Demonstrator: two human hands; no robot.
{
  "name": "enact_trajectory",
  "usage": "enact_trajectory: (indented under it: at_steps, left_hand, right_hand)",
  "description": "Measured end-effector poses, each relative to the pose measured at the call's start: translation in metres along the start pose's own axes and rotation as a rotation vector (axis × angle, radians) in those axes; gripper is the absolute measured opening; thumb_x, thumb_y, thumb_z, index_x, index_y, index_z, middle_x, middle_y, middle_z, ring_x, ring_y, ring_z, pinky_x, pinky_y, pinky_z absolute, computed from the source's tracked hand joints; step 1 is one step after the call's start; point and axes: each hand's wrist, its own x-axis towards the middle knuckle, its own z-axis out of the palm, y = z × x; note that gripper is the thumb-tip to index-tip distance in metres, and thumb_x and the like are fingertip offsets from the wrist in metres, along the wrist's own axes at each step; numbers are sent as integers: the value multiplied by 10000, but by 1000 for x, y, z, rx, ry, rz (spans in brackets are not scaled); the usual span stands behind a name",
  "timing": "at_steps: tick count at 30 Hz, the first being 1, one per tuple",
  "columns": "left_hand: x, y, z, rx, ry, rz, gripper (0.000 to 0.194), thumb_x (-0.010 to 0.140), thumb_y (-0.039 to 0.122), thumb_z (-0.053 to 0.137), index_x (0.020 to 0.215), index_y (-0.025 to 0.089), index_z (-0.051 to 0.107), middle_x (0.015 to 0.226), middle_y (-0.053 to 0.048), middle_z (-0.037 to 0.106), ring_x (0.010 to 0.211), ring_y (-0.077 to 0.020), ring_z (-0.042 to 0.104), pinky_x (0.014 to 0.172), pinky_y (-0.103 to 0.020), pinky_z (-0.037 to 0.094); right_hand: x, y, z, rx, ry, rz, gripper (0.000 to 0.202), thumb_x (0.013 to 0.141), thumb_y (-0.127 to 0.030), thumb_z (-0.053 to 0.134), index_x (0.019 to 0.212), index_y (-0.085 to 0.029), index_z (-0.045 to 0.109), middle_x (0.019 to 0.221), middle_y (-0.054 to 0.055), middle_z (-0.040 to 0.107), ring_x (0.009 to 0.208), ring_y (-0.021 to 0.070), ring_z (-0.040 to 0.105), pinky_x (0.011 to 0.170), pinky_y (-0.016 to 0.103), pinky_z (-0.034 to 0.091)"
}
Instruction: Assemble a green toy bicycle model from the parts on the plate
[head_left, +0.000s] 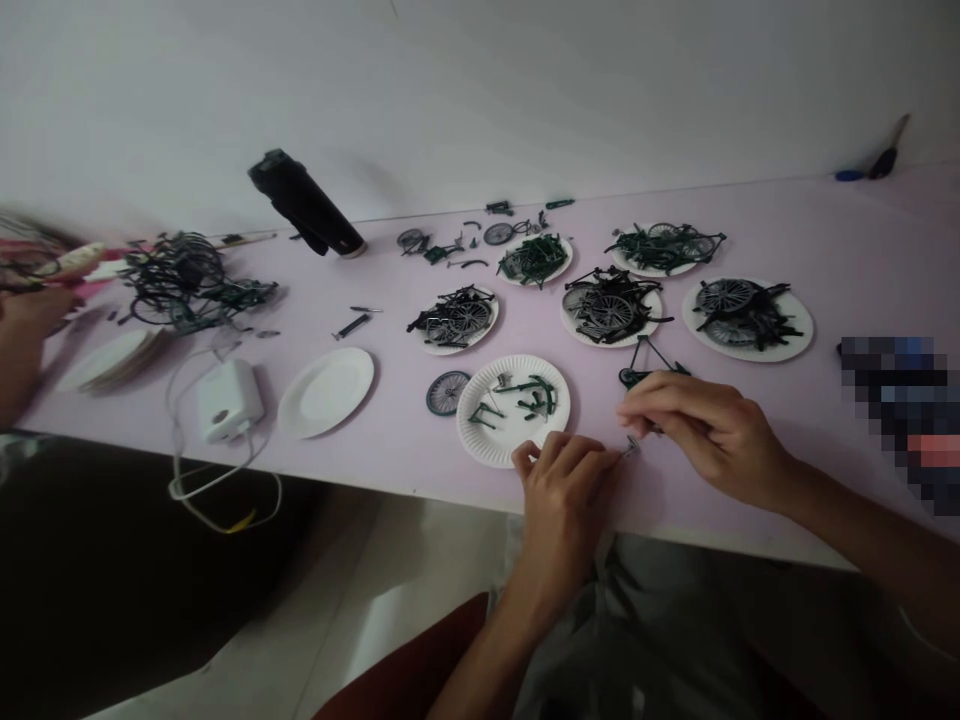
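Observation:
My left hand (562, 475) is at the table's front edge with its fingers curled beside a paper plate (491, 452). Between its fingertips and my right hand (705, 430) a small grey part (631, 447) shows, seemingly pinched by the left fingers. Thumb and fingers of the right hand are pressed together; what they hold is mostly hidden. Just beyond them lies a dark green toy bicycle frame (643, 358), partly covered by the hand. Several small green bicycle parts (536, 385) lie on the plate, and a spoked wheel (448, 393) sits against its left rim.
Behind are plates of black wheels and frames (611, 305) and green parts (534, 260). To the left are a bare plate (326, 395), a white adapter box (229, 400) with cable, a black cylinder (307, 205) and piled toy bicycles (187, 285). Another person's hand (34, 320) is far left.

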Motion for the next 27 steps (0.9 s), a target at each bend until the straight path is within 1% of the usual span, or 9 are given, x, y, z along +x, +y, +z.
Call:
enact_trajectory:
  at_steps: [2, 5, 8, 10, 13, 17, 21, 24, 27]
  left_hand:
    - [0, -1, -4, 26, -17, 41, 102, 996, 228, 595, 954, 244, 687, 933, 26, 732, 890, -162, 593, 835, -400, 264]
    - [1, -2, -9, 99, -36, 146, 113, 1013, 199, 550, 984, 212, 659, 947, 12, 728, 878, -157, 599, 827, -392, 285]
    - [5, -3, -13, 189, -70, 242, 98, 1003, 153, 543, 975, 179, 633, 939, -7, 715, 847, -159, 596, 812, -375, 315]
    - [8, -3, -17, 239, -114, 300, 100, 1001, 134, 529, 997, 163, 624, 918, -22, 702, 825, -167, 587, 777, -360, 334]
    - [12, -2, -23, 310, -199, 359, 158, 1019, 121, 464, 1047, 152, 616, 904, -40, 680, 804, -183, 566, 744, -352, 351]
    - [20, -1, -30, 370, -285, 446, 214, 1036, 112, 393, 1065, 131, 604, 912, -63, 653, 813, -194, 562, 751, -349, 370]
    - [29, -4, -34, 431, -327, 570, 221, 1029, 81, 381, 1011, 118, 598, 894, -68, 635, 799, -193, 555, 738, -348, 378]
    - [35, -9, -37, 437, -352, 623, 252, 1040, 87, 352, 981, 129, 594, 878, -60, 630, 775, -187, 541, 716, -344, 381]
    - [39, -13, -41, 396, -377, 625, 239, 1048, 110, 360, 1012, 121, 596, 894, -66, 643, 806, -187, 561, 728, -338, 400]
  right_hand:
    - [-2, 2, -2, -109, -96, -30, 258, 984, -68, 452, 1102, -163, 661, 918, 49, 658, 818, 121, 633, 729, 252, 489]
    - [-6, 3, -1, -392, -273, -102, 267, 962, -55, 437, 1086, -137, 658, 882, 44, 637, 676, 119, 588, 608, 268, 421]
    - [-10, 4, 0, -638, -378, -167, 190, 960, -108, 482, 984, -151, 666, 809, 22, 625, 618, 134, 567, 536, 308, 326]
    - [-12, 5, -1, -725, -456, -173, 166, 939, -87, 514, 885, -165, 650, 770, 11, 607, 642, 144, 584, 533, 319, 300]
    - [-12, 7, -4, -799, -552, -164, 218, 873, 12, 522, 804, -173, 615, 758, 4, 593, 627, 143, 571, 524, 326, 277]
    - [-11, 7, -5, -803, -572, -157, 200, 864, 9, 545, 824, -174, 614, 782, 8, 610, 642, 153, 588, 529, 324, 286]
    - [-10, 9, -3, -795, -577, -126, 287, 801, 105, 512, 811, -170, 593, 781, 1, 602, 628, 136, 582, 520, 314, 278]
    - [-11, 13, -3, -764, -539, -132, 255, 867, 60, 498, 785, -169, 573, 771, 2, 588, 601, 125, 548, 517, 308, 273]
    - [-11, 14, -4, -715, -485, -119, 224, 942, -18, 485, 802, -161, 587, 763, -1, 572, 584, 115, 522, 526, 307, 274]
